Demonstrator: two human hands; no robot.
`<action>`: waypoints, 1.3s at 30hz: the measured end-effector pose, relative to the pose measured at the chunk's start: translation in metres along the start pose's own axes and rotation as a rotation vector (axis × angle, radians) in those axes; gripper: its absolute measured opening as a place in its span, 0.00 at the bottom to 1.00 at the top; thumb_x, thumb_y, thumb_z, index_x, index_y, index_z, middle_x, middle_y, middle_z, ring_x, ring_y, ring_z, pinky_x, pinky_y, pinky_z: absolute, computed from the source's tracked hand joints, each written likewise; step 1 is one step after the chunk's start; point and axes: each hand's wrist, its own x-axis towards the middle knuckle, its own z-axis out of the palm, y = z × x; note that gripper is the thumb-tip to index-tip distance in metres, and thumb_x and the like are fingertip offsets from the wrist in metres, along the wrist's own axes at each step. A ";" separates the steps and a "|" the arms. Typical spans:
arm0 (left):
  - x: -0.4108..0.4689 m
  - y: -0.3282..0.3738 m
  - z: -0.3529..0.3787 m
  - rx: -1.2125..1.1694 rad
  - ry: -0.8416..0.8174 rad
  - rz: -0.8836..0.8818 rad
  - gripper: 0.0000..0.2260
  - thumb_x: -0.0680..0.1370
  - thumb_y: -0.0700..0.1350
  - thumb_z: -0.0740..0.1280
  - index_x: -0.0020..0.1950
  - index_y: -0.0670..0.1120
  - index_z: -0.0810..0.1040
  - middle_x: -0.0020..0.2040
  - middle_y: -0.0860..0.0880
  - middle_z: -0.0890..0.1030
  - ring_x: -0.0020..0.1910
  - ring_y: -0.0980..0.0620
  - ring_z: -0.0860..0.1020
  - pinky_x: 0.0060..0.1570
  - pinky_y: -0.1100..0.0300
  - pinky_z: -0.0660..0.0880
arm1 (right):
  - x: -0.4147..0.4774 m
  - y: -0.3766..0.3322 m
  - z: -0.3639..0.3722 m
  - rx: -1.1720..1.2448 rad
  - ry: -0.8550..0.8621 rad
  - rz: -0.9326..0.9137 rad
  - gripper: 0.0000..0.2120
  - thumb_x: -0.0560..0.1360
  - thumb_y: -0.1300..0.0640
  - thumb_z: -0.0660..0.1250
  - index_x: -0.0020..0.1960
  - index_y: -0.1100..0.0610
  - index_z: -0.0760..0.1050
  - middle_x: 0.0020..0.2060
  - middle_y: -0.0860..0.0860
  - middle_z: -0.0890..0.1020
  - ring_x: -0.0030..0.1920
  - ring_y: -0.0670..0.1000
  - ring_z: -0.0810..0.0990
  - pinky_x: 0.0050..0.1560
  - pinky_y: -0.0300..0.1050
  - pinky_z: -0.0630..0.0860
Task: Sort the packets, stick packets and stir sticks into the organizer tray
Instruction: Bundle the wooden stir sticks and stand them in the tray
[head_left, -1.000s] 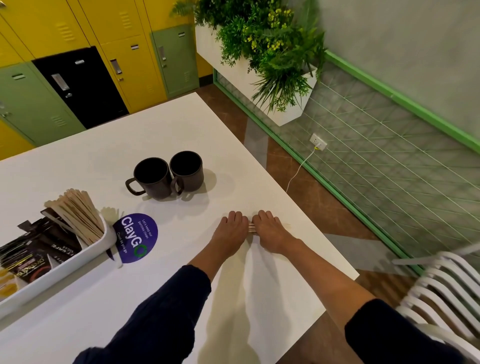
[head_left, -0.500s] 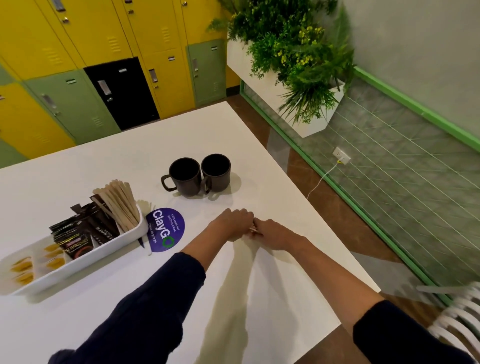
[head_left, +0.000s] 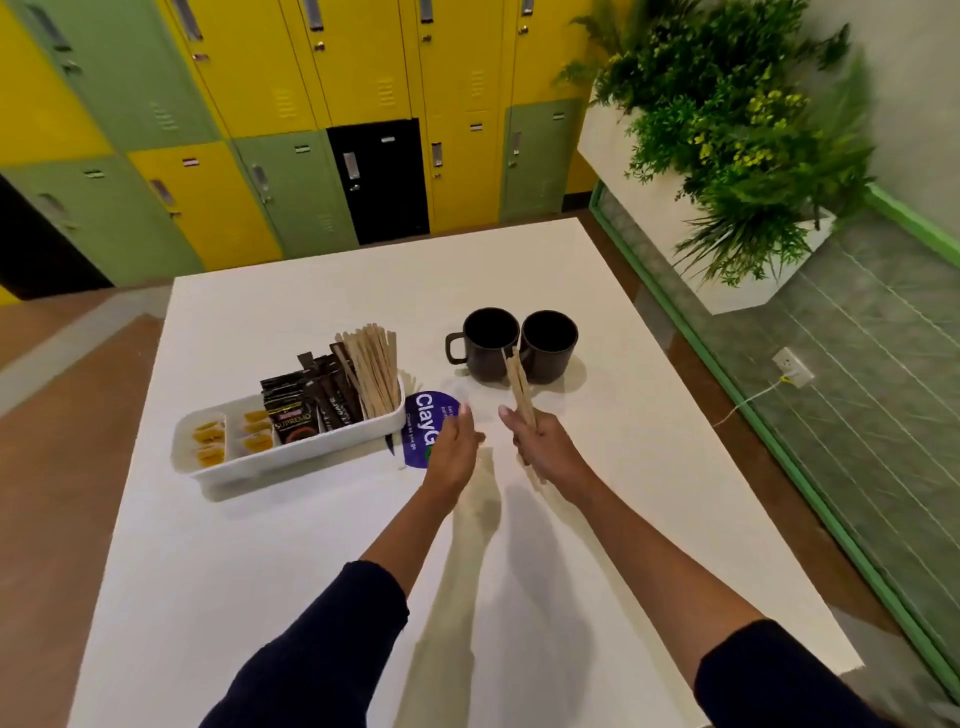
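Right hand (head_left: 545, 447) grips stir sticks (head_left: 518, 387); sticker (head_left: 423, 428) reads "ClayGo".

Right hand (head_left: 540, 447) grips stir sticks (head_left: 518, 389); left hand (head_left: 452, 452) empty.

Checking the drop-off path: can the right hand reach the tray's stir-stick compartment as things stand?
Probably yes. The right hand grips its stir sticks near the tray, whose stick compartment is the closest end. Only the open left hand hovers between; the mugs stand clear behind.
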 end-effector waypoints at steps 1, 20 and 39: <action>-0.001 -0.005 -0.002 -0.095 -0.019 -0.143 0.26 0.82 0.57 0.47 0.67 0.39 0.68 0.60 0.39 0.78 0.56 0.46 0.76 0.59 0.52 0.70 | 0.000 -0.006 0.008 0.035 -0.003 -0.008 0.18 0.77 0.42 0.61 0.36 0.54 0.66 0.29 0.49 0.71 0.29 0.46 0.69 0.34 0.39 0.69; 0.000 -0.019 -0.040 -0.929 -0.074 -0.484 0.14 0.81 0.40 0.57 0.63 0.38 0.74 0.51 0.41 0.80 0.47 0.50 0.79 0.36 0.61 0.82 | 0.004 -0.042 0.080 0.220 -0.027 -0.191 0.09 0.77 0.48 0.65 0.46 0.53 0.74 0.36 0.51 0.83 0.40 0.46 0.82 0.52 0.42 0.79; 0.014 0.010 -0.081 -0.323 0.247 -0.106 0.13 0.81 0.44 0.50 0.44 0.42 0.72 0.35 0.46 0.76 0.32 0.52 0.74 0.33 0.61 0.71 | 0.055 -0.101 0.094 -0.313 -0.085 -0.522 0.10 0.79 0.52 0.62 0.48 0.56 0.80 0.43 0.47 0.74 0.42 0.42 0.73 0.41 0.29 0.66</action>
